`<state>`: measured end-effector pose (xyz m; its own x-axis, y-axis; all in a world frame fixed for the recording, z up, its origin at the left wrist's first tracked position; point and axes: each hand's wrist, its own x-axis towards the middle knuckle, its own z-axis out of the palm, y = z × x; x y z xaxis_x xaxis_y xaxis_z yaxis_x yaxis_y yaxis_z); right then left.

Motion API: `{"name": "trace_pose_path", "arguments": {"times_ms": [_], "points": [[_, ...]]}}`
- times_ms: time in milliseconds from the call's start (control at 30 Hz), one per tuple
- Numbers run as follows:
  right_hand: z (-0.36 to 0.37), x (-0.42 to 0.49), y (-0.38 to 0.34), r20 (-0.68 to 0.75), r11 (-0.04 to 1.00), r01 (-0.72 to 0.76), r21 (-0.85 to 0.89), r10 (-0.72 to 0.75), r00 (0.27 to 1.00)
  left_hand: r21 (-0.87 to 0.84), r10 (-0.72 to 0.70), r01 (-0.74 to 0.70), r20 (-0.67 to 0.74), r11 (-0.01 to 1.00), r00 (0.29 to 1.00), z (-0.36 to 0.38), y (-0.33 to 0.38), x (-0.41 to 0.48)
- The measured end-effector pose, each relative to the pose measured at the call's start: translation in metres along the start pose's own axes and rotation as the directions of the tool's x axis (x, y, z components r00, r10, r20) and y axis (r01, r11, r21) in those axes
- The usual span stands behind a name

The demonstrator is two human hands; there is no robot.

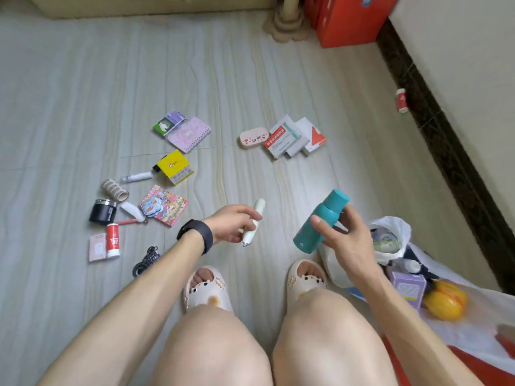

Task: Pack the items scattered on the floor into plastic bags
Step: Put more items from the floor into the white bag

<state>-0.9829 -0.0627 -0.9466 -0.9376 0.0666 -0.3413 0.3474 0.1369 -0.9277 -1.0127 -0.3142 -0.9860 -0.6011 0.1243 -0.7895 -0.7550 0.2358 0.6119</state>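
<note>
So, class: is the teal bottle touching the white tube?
Apart. The head view shows bare floor between the teal bottle, in the right hand, and the white tube, in the left hand.

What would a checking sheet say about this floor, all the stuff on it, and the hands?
Surface: pale tiled floor, items lying in loose groups.
Job's things: teal bottle and white tube held; yellow box, pink notebook, medicine boxes and black jar on the floor; white plastic bag open at right, partly filled.
Clutter: small red can alone by the skirting.
Hands: left hand grips the white tube; right hand grips the teal bottle.
Cables: nothing seen.
Surroundings: red box and furniture leg at the far edge; wall at right.
</note>
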Motion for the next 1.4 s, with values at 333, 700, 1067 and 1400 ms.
{"name": "trace_pose_path", "arguments": {"times_ms": [333,700,1067,1400], "points": [[-0.156,-0.094,-0.005,-0.540,0.983,0.142,0.114,-0.059,0.839,0.262,0.301,-0.315,0.093,0.912,0.949,0.083,0.137,-0.072],[-0.147,-0.060,0.081,-0.429,0.910,-0.204,-0.362,0.032,0.903,0.471,0.405,-0.406,0.109,0.783,0.908,0.164,0.141,-0.074],[-0.144,-0.052,0.090,-0.361,0.853,-0.286,-0.437,0.125,0.924,0.568,0.481,-0.500,0.198,0.654,0.854,0.167,0.132,-0.070],[-0.167,-0.055,0.000,-0.178,0.914,-0.041,0.404,0.122,0.976,0.770,0.601,-0.609,0.581,-0.188,0.549,0.224,0.124,-0.063]]}}
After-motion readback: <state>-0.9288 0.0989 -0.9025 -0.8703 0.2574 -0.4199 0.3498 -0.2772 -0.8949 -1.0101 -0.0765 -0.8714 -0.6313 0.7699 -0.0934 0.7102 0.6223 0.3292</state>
